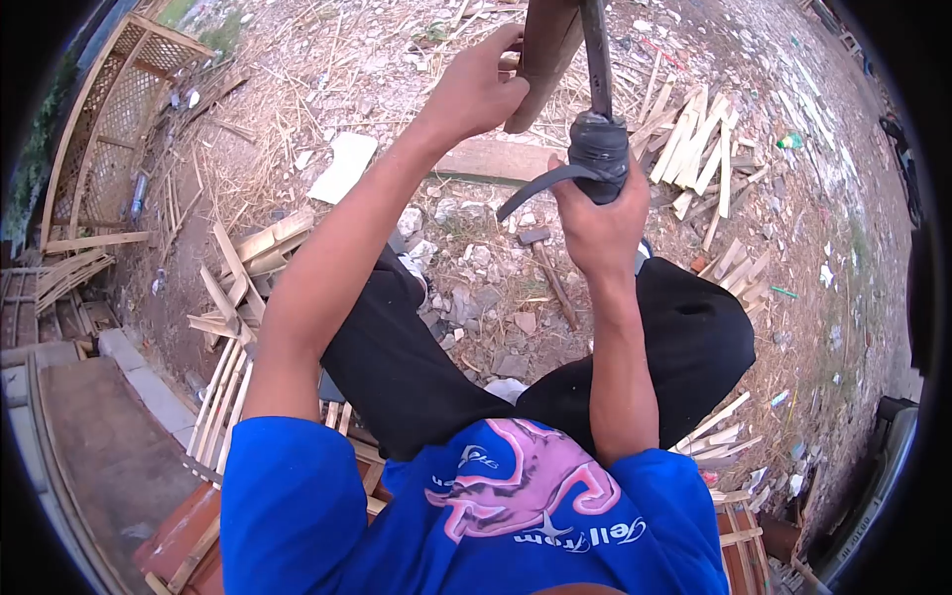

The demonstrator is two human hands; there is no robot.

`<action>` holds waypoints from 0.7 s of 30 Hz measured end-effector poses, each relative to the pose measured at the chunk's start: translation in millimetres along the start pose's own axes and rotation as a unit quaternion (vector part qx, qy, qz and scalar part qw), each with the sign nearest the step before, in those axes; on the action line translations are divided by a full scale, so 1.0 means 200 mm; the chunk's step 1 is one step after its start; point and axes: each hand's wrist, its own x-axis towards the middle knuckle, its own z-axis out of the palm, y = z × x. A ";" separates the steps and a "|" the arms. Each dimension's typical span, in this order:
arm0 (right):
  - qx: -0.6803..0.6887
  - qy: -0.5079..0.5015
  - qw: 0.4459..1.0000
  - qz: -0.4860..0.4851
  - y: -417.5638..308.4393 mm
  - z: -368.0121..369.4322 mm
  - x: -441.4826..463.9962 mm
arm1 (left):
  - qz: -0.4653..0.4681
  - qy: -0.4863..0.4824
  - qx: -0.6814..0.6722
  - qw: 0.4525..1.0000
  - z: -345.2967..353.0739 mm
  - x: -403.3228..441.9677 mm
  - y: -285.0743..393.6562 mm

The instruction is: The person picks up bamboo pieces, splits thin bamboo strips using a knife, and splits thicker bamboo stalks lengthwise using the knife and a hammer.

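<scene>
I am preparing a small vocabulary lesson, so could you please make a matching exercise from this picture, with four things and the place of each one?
1. Left hand
2. Right hand
3. Hammer
4. Lattice panel

A. Lying on the ground between the legs
B. Around the black-wrapped handle
C. In the upper left of the view
D. Against the wooden piece

Pairs: 1-D; 2-B; 3-A; 4-C

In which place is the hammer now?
In the head view, the hammer lies on stony ground right of centre, between the knees, below and left of the right hand.
</scene>
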 end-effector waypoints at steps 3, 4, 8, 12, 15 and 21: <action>-0.049 0.000 0.998 0.034 0.15 -0.01 0.01 | -0.033 -0.113 0.011 0.993 0.01 -0.02 -0.06; -0.069 -0.008 0.996 0.054 0.28 -0.01 0.01 | -0.056 -0.152 0.038 0.986 0.06 -0.05 -0.20; -0.113 0.029 0.989 0.087 0.64 0.01 0.08 | -0.188 -0.198 0.188 0.943 0.09 -0.12 -0.64; -0.093 0.007 0.990 0.110 0.59 0.00 0.10 | -0.187 -0.144 0.037 0.971 0.03 -0.07 -0.43; -0.080 -0.008 0.992 0.093 0.59 0.04 0.05 | -0.149 -0.114 -0.011 0.982 0.08 -0.06 -0.42; -0.091 -0.056 0.991 0.083 0.62 0.03 0.03 | -0.153 -0.110 -0.040 0.981 0.18 -0.04 -0.48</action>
